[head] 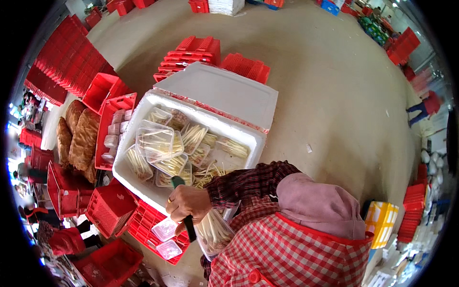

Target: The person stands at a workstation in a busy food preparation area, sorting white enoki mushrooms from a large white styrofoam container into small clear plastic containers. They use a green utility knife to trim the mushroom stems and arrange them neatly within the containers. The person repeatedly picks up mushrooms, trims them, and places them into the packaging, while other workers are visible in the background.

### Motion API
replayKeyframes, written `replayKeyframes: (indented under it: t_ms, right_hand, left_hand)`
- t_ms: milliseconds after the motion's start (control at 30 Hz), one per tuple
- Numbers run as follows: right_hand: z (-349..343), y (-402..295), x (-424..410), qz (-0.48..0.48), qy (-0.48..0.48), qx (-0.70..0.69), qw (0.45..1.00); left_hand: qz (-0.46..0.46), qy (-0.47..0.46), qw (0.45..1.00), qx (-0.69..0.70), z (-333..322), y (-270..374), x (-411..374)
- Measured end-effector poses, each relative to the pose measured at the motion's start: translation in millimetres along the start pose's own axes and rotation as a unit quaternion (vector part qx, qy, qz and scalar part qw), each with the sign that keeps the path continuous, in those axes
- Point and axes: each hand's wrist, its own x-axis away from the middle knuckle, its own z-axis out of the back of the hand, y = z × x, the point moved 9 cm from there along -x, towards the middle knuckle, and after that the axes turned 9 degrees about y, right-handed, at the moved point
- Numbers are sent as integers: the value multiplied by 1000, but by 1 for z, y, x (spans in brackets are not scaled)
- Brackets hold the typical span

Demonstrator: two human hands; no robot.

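Note:
My right hand (189,203) is closed around a dark green and black strip-like tool (190,227), whose exact kind I cannot tell. Just beneath it, close to my checked apron (287,258), is a clear plastic tub of long pale stalks (212,232), tilted. My left hand is out of view; part of its dark sleeve shows below that tub. In front of me stands a white foam box (123,179), its lid (222,95) folded back at the far side. Several clear plastic tubs of pale yellow stalks (156,141) lie inside, some stacked, with loose stalks (208,177) near my sleeve.
A red crate (116,98) of packed tubs stands left of the foam box, beside brown sacks (86,138). Two clear tubs (169,249) lie on a red crate below. Behind are stacked red crates (200,48). A person (430,104) is at the far right.

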Motion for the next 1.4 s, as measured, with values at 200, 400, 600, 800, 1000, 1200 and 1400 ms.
replayKeyframes:
  t_ms: [200,400,600,800,1000,1200,1400]
  right_hand:
    - [-19,38,15,-131,-91,-104,982]
    - [40,29,24,-137,9,-175,975]
    - [137,72,72,-307,109,103,940]
    - [172,148,129,-310,0,364,878]
    - [115,116,120,-429,35,140,892]
    - [-29,49,110,-516,-132,-231,814]
    - [-29,60,124,-548,-28,-254,796]
  left_hand:
    - [-12,-29,998,59,3,1,4]
    - [-52,-99,984,136,10,16,13]
    - [-129,-111,964,205,3,65,37]
    - [-143,1,982,126,1,77,13]
    - [-86,49,986,131,1,58,-3]
    - [-89,60,991,75,-6,50,-19]
    - [-357,239,899,-77,17,110,13]
